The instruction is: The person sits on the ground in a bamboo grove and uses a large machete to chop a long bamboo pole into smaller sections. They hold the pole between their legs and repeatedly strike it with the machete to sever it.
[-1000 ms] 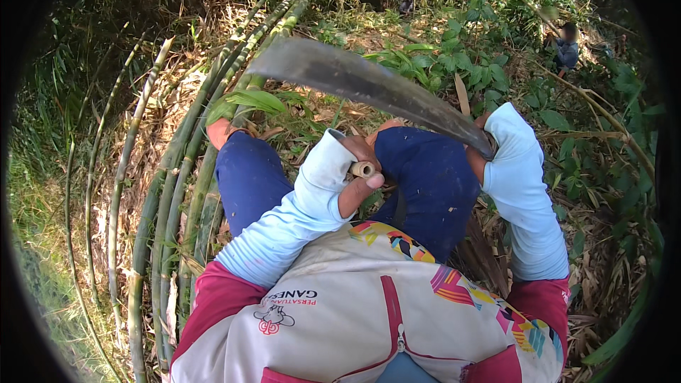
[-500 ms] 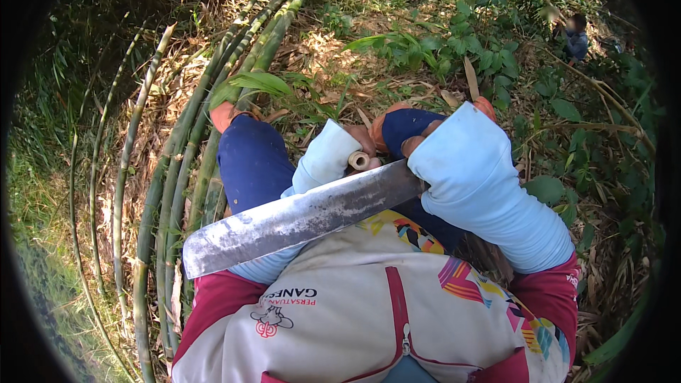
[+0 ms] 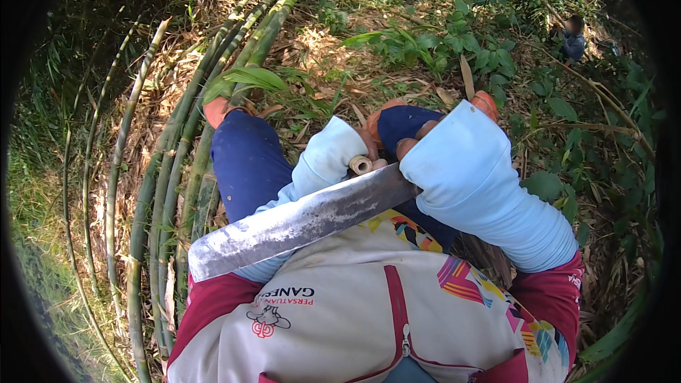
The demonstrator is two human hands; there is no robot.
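Note:
A long, broad machete (image 3: pixel 298 220) lies slantwise across my lap, its pale, dark-blotched blade pointing to the lower left. At its dark end my right hand (image 3: pixel 407 147) is closed; the light blue sleeve hides most of it and the handle. Just left of it, my left hand (image 3: pixel 372 145) is closed around a short, hollow, pale bamboo tube (image 3: pixel 360 164) whose round open end shows. The rest of the tube is hidden by the hand and blade. Both hands are close together between my knees, in front of my dark blue trousers (image 3: pixel 250 159).
Several long green bamboo stalks (image 3: pixel 145 220) curve along my left side. Dry leaves (image 3: pixel 312 53) cover the ground ahead, with leafy green plants (image 3: pixel 454 42) beyond my right hand. A thin branch (image 3: pixel 606 92) runs at the right. Another person (image 3: pixel 573 39) is far off at the upper right.
The machete's blade tip has shifted slightly up and to the right. Both hands keep nearly the same place and hold. The whole view has moved a little.

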